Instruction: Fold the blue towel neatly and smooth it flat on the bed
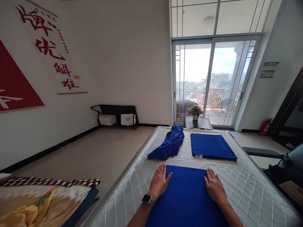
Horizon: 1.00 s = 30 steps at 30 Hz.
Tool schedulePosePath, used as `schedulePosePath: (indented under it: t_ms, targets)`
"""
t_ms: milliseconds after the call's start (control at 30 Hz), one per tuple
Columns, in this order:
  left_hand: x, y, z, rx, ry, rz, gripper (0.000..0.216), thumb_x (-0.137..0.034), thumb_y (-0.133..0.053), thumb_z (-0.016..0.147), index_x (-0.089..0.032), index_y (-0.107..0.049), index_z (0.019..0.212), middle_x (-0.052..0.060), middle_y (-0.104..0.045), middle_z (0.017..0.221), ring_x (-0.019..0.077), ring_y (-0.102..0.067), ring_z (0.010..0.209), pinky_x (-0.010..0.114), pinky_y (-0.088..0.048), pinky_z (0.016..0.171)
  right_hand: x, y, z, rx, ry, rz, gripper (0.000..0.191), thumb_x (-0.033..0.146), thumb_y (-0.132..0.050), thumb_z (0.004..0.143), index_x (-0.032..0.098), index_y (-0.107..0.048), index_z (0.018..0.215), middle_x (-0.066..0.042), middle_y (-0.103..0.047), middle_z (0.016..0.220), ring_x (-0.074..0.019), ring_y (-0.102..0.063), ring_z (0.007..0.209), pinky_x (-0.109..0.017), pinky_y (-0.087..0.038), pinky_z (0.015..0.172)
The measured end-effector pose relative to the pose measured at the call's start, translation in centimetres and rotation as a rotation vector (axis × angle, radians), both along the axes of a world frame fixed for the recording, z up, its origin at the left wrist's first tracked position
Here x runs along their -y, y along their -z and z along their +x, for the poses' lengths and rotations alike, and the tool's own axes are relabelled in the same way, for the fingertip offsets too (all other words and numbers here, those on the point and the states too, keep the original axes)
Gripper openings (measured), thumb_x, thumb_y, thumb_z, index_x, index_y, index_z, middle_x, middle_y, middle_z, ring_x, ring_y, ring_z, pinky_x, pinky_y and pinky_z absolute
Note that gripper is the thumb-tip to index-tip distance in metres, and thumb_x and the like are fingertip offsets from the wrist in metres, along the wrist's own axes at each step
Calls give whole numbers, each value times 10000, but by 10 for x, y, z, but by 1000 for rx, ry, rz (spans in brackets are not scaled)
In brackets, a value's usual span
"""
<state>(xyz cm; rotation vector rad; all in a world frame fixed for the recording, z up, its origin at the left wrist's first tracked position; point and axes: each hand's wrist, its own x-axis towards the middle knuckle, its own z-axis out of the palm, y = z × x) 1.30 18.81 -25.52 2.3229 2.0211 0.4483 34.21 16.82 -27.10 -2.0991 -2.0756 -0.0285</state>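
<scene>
A flat blue cloth [186,195] lies folded on the quilted silver table cover [129,186], directly in front of me. My left hand [160,180] rests flat along its left edge, fingers stretched forward and thumb out over the cloth. On the opposite edge lies my right hand [214,184], also flat and open, near the far right corner. Beyond them, a crumpled blue cloth [170,142] sits in a loose heap at the left. To its right is a neatly folded blue cloth [211,145] with a small white label at its near edge.
A bed-like surface with a food-printed cover [47,201] stands at the lower left. Past the table's far end are a small dark chair [198,123] and a potted plant [195,111]. A grey armrest [261,152] flanks the right side. A fire extinguisher [265,126] stands by the wall.
</scene>
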Motion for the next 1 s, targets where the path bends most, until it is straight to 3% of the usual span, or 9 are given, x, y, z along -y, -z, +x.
schedulePosePath:
  t_ms: [367, 567, 767, 1000]
  targets:
    - [-7, 12, 1, 120, -6, 81, 869, -705, -174, 930, -68, -365, 1489, 158, -321, 1563, 280, -303, 1457, 459, -234, 1210, 4, -19, -7, 78, 19, -25, 617, 354, -199, 980, 91, -278, 1533, -60, -254, 1592, -185, -174, 1482, -389, -182, 1199]
    - [-6, 15, -2, 59, 4, 50, 871, -697, -158, 934, -58, -334, 1499, 158, -298, 1569, 275, -280, 1465, 469, -230, 1210, 27, -38, -18, 44, -2, 7, 595, 333, -216, 983, 119, -285, 1534, -53, -258, 1589, -182, -168, 1482, -392, -129, 1211]
    - [-6, 15, -4, 25, 10, 18, 888, -707, -124, 930, -59, -273, 1519, 142, -268, 1586, 256, -248, 1478, 444, -219, 1217, 52, -29, -24, -41, 20, -34, 631, 401, -203, 986, 109, -238, 1544, -52, -201, 1602, -193, -134, 1488, -395, -123, 1213]
    - [-6, 12, -8, -28, 23, 10, 789, -626, -151, 963, -83, -303, 1515, 143, -291, 1581, 261, -255, 1475, 477, -244, 1200, 57, -22, -23, -114, 33, -56, 640, 414, -211, 980, 112, -246, 1543, -52, -175, 1603, -207, -121, 1492, -411, -111, 1212]
